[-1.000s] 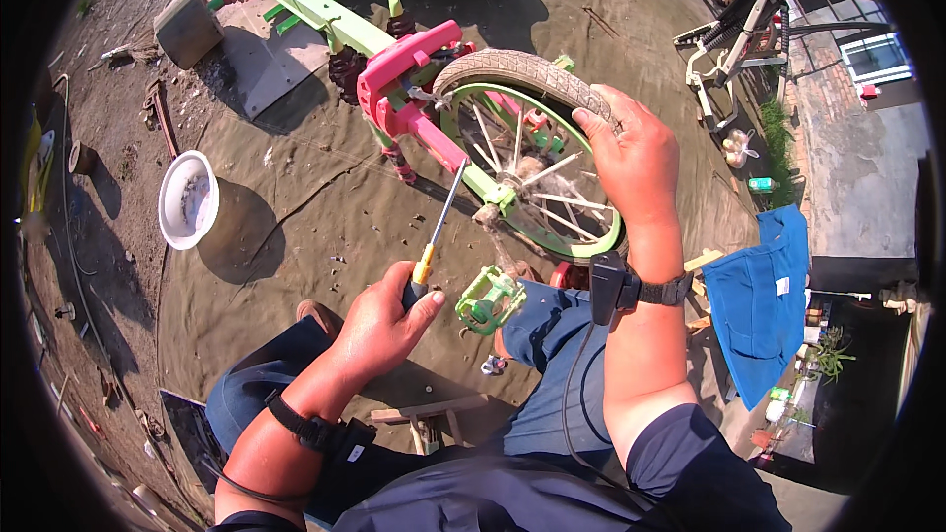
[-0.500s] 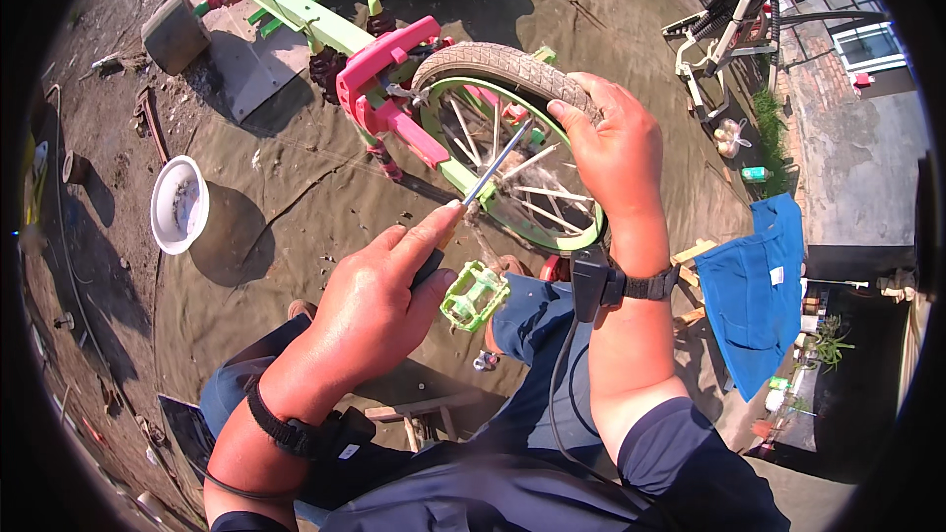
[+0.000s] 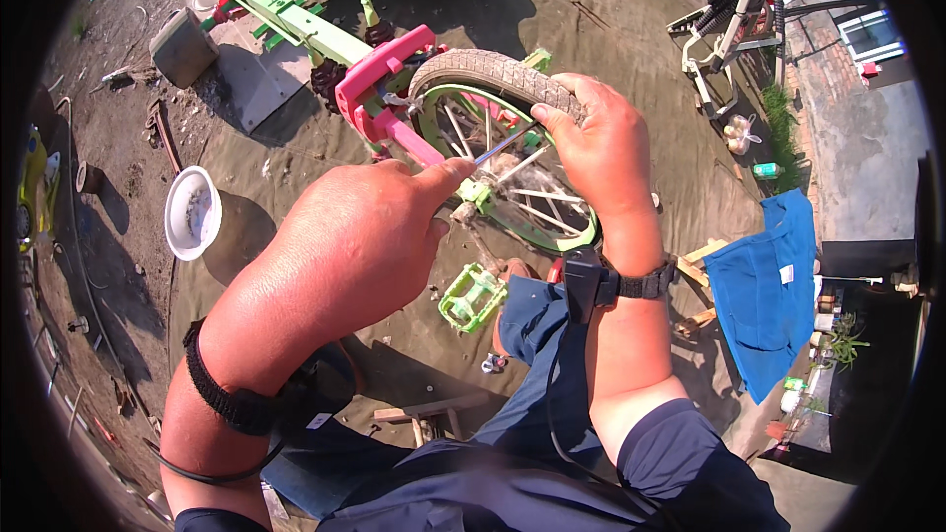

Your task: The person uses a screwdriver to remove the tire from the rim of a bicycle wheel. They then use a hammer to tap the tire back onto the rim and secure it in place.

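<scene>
A small bicycle lies on the dirt with a pink frame (image 3: 379, 89) and a green-rimmed wheel (image 3: 483, 74) with a grey tyre. My right hand (image 3: 601, 143) grips the tyre at its right side. My left hand (image 3: 350, 241) is raised close to the camera and holds a screwdriver (image 3: 503, 146), whose metal shaft points up and right through the spokes toward my right hand. The handle is hidden inside my fist. A green pedal (image 3: 471, 298) hangs below the wheel, near my knee.
A white bowl (image 3: 190, 212) sits on the ground at left. A grey block (image 3: 182, 47) and a green frame piece (image 3: 296, 25) lie at upper left. A blue cloth (image 3: 769, 286) hangs at right; another bicycle (image 3: 734, 10) stands upper right.
My left hand has risen from near the pedal up toward the wheel, bringing the screwdriver shaft in among the spokes. My right hand has stayed on the tyre.
</scene>
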A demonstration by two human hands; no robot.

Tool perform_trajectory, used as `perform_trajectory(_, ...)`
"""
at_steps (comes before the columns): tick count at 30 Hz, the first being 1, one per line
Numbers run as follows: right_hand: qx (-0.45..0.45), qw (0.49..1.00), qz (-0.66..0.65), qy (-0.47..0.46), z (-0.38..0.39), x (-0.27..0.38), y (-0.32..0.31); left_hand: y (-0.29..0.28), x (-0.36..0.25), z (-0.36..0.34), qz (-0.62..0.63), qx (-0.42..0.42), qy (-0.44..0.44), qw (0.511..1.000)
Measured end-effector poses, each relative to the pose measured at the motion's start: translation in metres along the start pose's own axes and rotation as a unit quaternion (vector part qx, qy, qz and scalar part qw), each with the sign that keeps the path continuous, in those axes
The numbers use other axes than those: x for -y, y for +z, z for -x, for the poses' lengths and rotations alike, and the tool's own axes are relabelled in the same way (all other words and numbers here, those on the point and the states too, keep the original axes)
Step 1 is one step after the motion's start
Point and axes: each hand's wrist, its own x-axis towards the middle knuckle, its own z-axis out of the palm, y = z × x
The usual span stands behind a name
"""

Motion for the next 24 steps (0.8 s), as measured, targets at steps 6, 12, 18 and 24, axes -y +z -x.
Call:
perform_trajectory(6, 0.012, 1.0, -0.004, 0.023, -0.002, 0.004, -0.004, -0.036, -0.024, -0.025, -0.138, 0.069, 0.03, 0.988)
perform_trajectory(12, 0.004, 1.0, 0.029, 0.005, 0.002, -0.001, 0.001, -0.011, -0.02, -0.026, -0.099, 0.046, -0.014, 0.994)
perform_trajectory(18, 0.006, 1.0, 0.027, -0.012, 0.002, 0.001, 0.001, -0.006, -0.012, -0.016, -0.014, -0.006, -0.006, 1.0)
perform_trajectory(24, 0.012, 1.0, 0.025, 0.009, 0.001, 0.0, 0.001, -0.021, -0.008, -0.023, 0.023, 0.012, -0.009, 1.0)
